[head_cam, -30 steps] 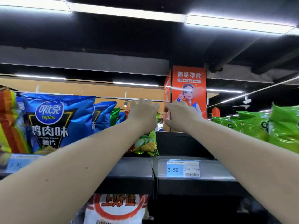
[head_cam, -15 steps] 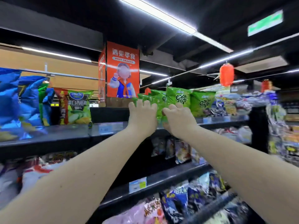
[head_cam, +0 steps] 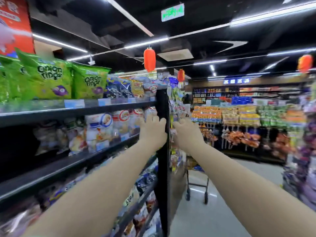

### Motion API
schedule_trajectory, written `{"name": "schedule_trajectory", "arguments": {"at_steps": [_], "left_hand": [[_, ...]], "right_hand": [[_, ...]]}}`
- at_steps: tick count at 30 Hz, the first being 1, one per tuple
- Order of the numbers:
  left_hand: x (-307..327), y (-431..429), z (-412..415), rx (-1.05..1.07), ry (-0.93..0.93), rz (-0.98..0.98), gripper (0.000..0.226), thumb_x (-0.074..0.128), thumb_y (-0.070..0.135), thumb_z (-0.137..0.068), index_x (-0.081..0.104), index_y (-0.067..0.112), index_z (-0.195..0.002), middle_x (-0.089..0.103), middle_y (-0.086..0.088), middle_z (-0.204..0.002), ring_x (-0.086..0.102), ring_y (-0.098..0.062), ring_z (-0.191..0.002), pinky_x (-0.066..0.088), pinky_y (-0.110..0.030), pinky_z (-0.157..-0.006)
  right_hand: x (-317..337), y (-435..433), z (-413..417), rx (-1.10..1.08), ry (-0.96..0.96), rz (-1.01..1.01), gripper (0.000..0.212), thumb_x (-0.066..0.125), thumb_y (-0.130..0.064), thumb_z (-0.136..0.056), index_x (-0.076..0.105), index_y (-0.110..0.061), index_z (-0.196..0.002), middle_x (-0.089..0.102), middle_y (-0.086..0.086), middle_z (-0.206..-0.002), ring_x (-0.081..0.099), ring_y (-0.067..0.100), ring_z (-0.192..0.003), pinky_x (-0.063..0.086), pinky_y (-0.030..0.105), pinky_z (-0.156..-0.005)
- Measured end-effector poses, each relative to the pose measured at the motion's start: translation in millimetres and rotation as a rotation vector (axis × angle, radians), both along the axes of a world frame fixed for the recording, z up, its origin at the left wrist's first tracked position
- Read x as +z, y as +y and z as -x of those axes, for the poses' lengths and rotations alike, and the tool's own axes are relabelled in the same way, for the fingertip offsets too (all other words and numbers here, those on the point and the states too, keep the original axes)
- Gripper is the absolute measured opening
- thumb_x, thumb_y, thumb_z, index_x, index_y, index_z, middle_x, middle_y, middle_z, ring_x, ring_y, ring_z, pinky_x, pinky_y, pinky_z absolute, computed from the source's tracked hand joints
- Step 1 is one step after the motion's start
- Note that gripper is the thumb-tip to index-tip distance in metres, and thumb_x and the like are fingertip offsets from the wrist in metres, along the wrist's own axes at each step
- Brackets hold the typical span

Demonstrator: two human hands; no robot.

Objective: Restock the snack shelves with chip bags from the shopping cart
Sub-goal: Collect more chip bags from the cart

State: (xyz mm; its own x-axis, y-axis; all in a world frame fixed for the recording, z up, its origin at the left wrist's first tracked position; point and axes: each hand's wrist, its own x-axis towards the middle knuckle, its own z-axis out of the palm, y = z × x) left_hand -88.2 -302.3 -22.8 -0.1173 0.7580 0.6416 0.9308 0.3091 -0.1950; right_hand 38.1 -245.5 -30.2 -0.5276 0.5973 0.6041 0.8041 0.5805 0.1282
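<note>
While both arms reach forward, the left hand [head_cam: 153, 130] and right hand [head_cam: 186, 132] look loosely open and empty; the cart [head_cam: 197, 183] stands at five o'clock of them, nearer the right hand.

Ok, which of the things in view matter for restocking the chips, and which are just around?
Job:
left hand, empty
right hand, empty
green onion-ring snack bags on the top shelf
black metal snack shelves
wire shopping cart past the shelf end

Background:
red hanging paper lanterns
far wall of packaged goods
</note>
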Motion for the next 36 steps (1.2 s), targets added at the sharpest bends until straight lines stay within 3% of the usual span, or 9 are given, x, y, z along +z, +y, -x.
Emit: {"name": "schedule_trajectory", "arguments": {"at_steps": [4,8,12,15,22,28,36], "left_hand": [[-45,96,-88,-0.132,-0.017,0.047,0.035,0.049,0.030,-0.092,0.049,0.017,-0.124,0.053,-0.009,-0.126,0.045,-0.033,-0.116,0.035,-0.048,-0.097],[-90,175,-165,-0.262,-0.029,0.134,0.036,0.053,0.034,-0.089,0.051,0.018,-0.122,0.055,-0.007,-0.125,0.046,-0.032,-0.118,0.036,-0.048,-0.097],[-139,240,-216,-0.345,-0.095,0.222,0.035,0.053,0.032,-0.088,0.051,0.019,-0.120,0.053,-0.006,-0.126,0.044,-0.031,-0.119,0.034,-0.045,-0.096],[-173,282,-235,-0.390,-0.176,0.240,0.034,0.051,0.032,-0.089,0.052,0.021,-0.121,0.054,-0.004,-0.124,0.045,-0.029,-0.116,0.034,-0.042,-0.093],[-215,404,-227,-0.484,-0.271,0.209,0.034,0.050,0.027,-0.087,0.054,0.021,-0.120,0.056,-0.003,-0.119,0.044,-0.029,-0.111,0.032,-0.041,-0.091],[-239,524,-188,-0.526,-0.212,0.244,0.039,0.050,0.027,-0.088,0.053,0.021,-0.126,0.056,-0.004,-0.123,0.044,-0.030,-0.113,0.031,-0.044,-0.094],[-289,663,-165,-0.549,-0.349,0.439,0.044,0.057,0.032,-0.081,0.053,0.032,-0.125,0.057,0.004,-0.120,0.044,-0.026,-0.115,0.029,-0.043,-0.096]], "right_hand": [[-47,79,-91,-0.182,-0.047,0.096,0.039,0.057,-0.024,-0.092,0.044,-0.018,-0.129,0.047,0.008,-0.132,0.041,0.031,-0.122,0.038,0.043,-0.095],[-88,144,-170,-0.312,-0.067,0.139,0.035,0.058,-0.024,-0.090,0.047,-0.019,-0.122,0.050,0.006,-0.124,0.044,0.029,-0.117,0.038,0.041,-0.094],[-138,202,-226,-0.378,-0.085,0.185,0.033,0.056,-0.034,-0.090,0.050,-0.019,-0.119,0.053,0.005,-0.119,0.046,0.029,-0.112,0.039,0.039,-0.086],[-171,240,-249,-0.390,-0.093,0.240,0.041,0.056,-0.030,-0.088,0.047,-0.019,-0.126,0.052,0.005,-0.123,0.045,0.030,-0.117,0.038,0.039,-0.089],[-230,340,-237,-0.407,-0.154,0.251,0.033,0.063,-0.025,-0.083,0.056,-0.015,-0.113,0.057,0.005,-0.108,0.051,0.030,-0.102,0.037,0.037,-0.078],[-252,460,-204,-0.415,-0.022,0.321,0.037,0.055,-0.028,-0.088,0.050,-0.018,-0.124,0.053,0.003,-0.122,0.045,0.028,-0.114,0.035,0.038,-0.087],[-291,588,-179,-0.498,0.125,0.507,0.044,0.058,-0.028,-0.089,0.049,-0.021,-0.132,0.051,0.002,-0.130,0.041,0.027,-0.121,0.032,0.039,-0.095]]}}
